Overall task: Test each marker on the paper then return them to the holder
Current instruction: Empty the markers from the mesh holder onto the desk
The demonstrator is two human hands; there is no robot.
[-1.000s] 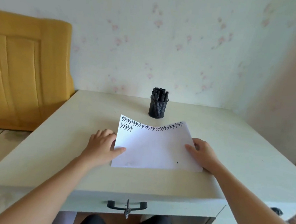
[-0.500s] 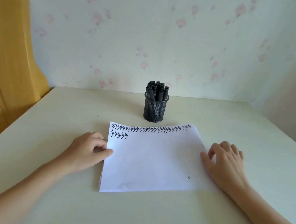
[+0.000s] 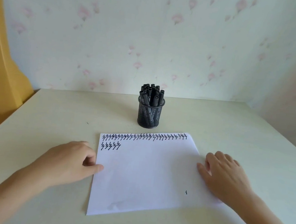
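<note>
The paper (image 3: 146, 173) lies flat on the pale bench (image 3: 52, 112), just in front of the black mesh holder (image 3: 150, 114). Along the paper's far edge runs a full row of black zigzag test marks (image 3: 144, 136), with a short second row of about five beneath its left end and one tiny stray mark near the right. The black markers (image 3: 151, 95) stand capped in the holder; pale print on their barrels is too small to read. The left hand (image 3: 69, 162) rests at the paper's left edge, fingers loosely curled, thumb tip on the sheet, holding nothing. The right hand (image 3: 226, 174) lies on the paper's right edge, fingers relaxed and slightly spread, holding nothing.
</note>
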